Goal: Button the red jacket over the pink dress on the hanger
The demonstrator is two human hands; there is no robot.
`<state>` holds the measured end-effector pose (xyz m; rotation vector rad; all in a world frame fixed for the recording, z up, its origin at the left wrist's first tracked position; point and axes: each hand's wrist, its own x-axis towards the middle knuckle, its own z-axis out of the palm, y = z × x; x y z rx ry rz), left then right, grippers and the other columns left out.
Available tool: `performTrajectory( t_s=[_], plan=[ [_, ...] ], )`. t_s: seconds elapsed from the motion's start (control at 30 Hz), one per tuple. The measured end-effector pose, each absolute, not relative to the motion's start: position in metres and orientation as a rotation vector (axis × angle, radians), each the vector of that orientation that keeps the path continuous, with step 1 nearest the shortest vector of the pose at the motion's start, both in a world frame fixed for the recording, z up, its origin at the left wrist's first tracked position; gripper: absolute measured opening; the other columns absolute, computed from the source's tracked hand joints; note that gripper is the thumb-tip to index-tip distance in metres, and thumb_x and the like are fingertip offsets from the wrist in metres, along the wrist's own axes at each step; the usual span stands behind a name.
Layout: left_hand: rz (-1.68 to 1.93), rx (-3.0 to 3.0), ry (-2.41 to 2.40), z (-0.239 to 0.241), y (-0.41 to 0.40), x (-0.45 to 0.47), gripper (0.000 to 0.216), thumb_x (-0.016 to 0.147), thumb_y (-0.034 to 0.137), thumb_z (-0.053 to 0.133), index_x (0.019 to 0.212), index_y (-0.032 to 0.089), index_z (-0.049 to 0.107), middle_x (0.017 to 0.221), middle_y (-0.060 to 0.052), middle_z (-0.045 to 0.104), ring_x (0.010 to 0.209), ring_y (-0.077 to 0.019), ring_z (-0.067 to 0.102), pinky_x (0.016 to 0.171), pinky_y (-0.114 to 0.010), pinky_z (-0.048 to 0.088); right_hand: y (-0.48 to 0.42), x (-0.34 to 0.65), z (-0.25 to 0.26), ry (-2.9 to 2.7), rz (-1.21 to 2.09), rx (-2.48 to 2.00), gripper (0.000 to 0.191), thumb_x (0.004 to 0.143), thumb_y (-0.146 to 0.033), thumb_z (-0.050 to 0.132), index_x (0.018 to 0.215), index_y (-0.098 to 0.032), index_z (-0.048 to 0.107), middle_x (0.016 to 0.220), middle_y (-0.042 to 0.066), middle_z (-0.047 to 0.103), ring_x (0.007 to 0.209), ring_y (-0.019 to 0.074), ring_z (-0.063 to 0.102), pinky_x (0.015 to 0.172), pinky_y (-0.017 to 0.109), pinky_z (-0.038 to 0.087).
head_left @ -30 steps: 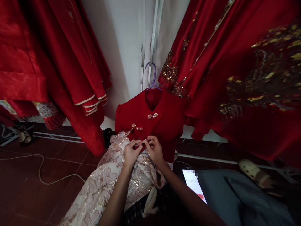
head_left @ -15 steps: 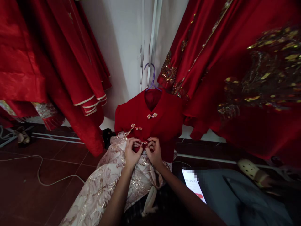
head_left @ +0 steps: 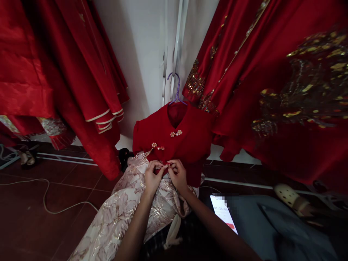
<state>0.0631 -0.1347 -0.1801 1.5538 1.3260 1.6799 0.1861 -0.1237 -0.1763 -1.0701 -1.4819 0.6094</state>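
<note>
A red short-sleeved top (head_left: 187, 141) on a purple hanger (head_left: 176, 88) lies over a pale pink and gold brocade skirt (head_left: 122, 214) spread across my lap. Two pearl frog clasps (head_left: 176, 133) show closed on its front. My left hand (head_left: 152, 177) and my right hand (head_left: 178, 174) meet at the lowest pearl clasp (head_left: 165, 164) at the top's hem. Both hands pinch it, fingertips touching, left from the left side and right from the right.
Long red gowns (head_left: 62, 72) hang at left, and gold-embroidered red gowns (head_left: 272, 83) hang at right. A white wall and metal rail (head_left: 176, 40) stand behind. A lit phone (head_left: 224, 214) lies by my right forearm. A cable (head_left: 49, 203) runs over the dark red floor tiles; a cream shoe (head_left: 289, 195) lies at right.
My fingers have kept working at the lowest clasp, drawing slightly closer together. The top, the skirt and the camera view have hardly shifted.
</note>
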Motion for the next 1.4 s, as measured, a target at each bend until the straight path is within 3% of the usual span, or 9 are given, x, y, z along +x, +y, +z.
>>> performTrajectory(
  t_s=[0.17,0.3,0.47,0.6,0.77,1.0,1.3,1.4],
  plan=[
    [1.632,1.395,1.282,-0.181,-0.134,0.065,0.020,0.076,0.034,0.065,0.084,0.016,0.063,0.081,-0.003,0.065,0.076,-0.0141,0.062,0.076,-0.027,0.050,-0.123,0.187,-0.177,-1.490,0.599,-1.075,0.018,0.074,-0.013,0.051,0.088,-0.019,0.060,0.080,0.002,0.054,0.063,0.0100,0.051,0.050,0.018,0.042],
    [1.664,1.242,1.204,-0.173,-0.129,0.063,0.024,0.080,0.038,0.060,0.087,0.016,0.063,0.074,-0.002,0.065,0.069,-0.0124,0.062,0.069,-0.024,0.050,-0.123,0.187,-0.179,-1.482,0.595,-1.064,0.018,0.072,-0.010,0.049,0.086,-0.019,0.056,0.078,0.000,0.051,0.061,0.0090,0.049,0.050,0.018,0.041],
    [1.751,1.111,1.132,-0.153,-0.110,0.063,0.033,0.084,0.045,0.052,0.096,0.017,0.065,0.088,-0.005,0.066,0.071,-0.0120,0.062,0.068,-0.025,0.051,-0.122,0.187,-0.180,-1.468,0.598,-1.054,0.014,0.070,-0.010,0.049,0.080,-0.019,0.052,0.073,-0.002,0.047,0.060,0.0090,0.047,0.049,0.018,0.040],
    [1.841,0.826,0.915,-0.142,-0.094,0.068,0.029,0.076,0.041,0.064,0.090,0.016,0.067,0.090,-0.005,0.067,0.082,-0.0133,0.064,0.084,-0.029,0.050,-0.122,0.187,-0.181,-1.461,0.606,-1.050,0.013,0.070,-0.010,0.049,0.080,-0.019,0.052,0.072,-0.002,0.047,0.058,0.0088,0.046,0.049,0.018,0.039],
    [1.834,0.558,0.730,-0.137,-0.089,0.076,0.026,0.064,0.031,0.076,0.082,0.015,0.067,0.084,-0.001,0.067,0.079,-0.0103,0.063,0.087,-0.028,0.048,-0.120,0.188,-0.184,-1.459,0.610,-1.045,0.014,0.069,-0.011,0.049,0.080,-0.019,0.053,0.072,-0.002,0.047,0.059,0.0093,0.047,0.049,0.018,0.039],
    [1.799,0.436,0.737,-0.131,-0.089,0.077,0.027,0.061,0.030,0.076,0.079,0.013,0.066,0.076,-0.001,0.066,0.068,-0.0080,0.062,0.078,-0.026,0.050,-0.118,0.188,-0.187,-1.449,0.619,-1.056,0.014,0.069,-0.012,0.050,0.079,-0.019,0.054,0.073,-0.001,0.049,0.060,0.0097,0.047,0.049,0.018,0.040],
    [1.838,0.573,1.030,-0.137,-0.086,0.083,0.031,0.066,0.037,0.068,0.085,0.013,0.065,0.092,-0.008,0.068,0.073,-0.0103,0.063,0.069,-0.022,0.050,-0.120,0.188,-0.183,-1.445,0.642,-1.063,0.012,0.070,-0.013,0.050,0.079,-0.019,0.053,0.075,0.000,0.051,0.061,0.0102,0.048,0.049,0.018,0.040],
    [1.774,0.619,1.035,-0.133,-0.086,0.084,0.031,0.070,0.041,0.064,0.084,0.013,0.064,0.083,-0.005,0.067,0.066,-0.0092,0.061,0.064,-0.021,0.048,-0.120,0.189,-0.184,-1.444,0.637,-1.061,0.011,0.069,-0.013,0.050,0.078,-0.019,0.053,0.075,0.000,0.051,0.062,0.0105,0.049,0.049,0.018,0.041]
  ],
)
